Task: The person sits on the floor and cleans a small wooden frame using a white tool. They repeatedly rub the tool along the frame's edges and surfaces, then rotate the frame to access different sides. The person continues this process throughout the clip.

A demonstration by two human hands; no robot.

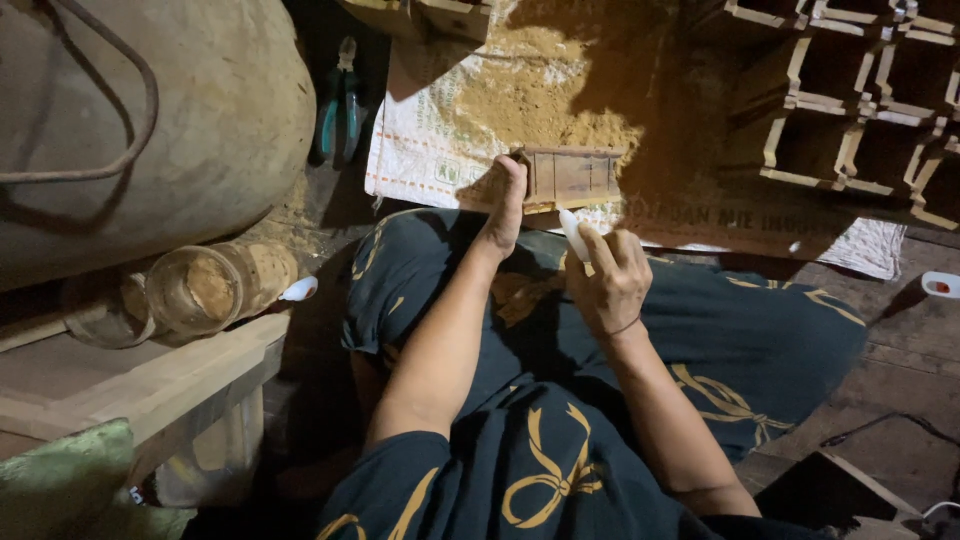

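A dim workshop floor [900, 400] carries a printed sack [440, 130] heaped with sawdust [530, 90]. Over the lap, a small slatted wooden frame [572, 177] sits level. The left hand [505, 200] clamps its end; the right hand [608, 280] curls around what looks like a white glue bottle [574, 233].

Seated, dark gold-patterned cloth over lap; left hand [505, 205] grips end of small wooden frame [570, 178] above a sawdust-strewn woven sack [470, 110], right hand [608, 280] holds white glue bottle [575, 235] just beside frame; stacked wooden frames [850, 100] upper right, pliers [340, 105] left.
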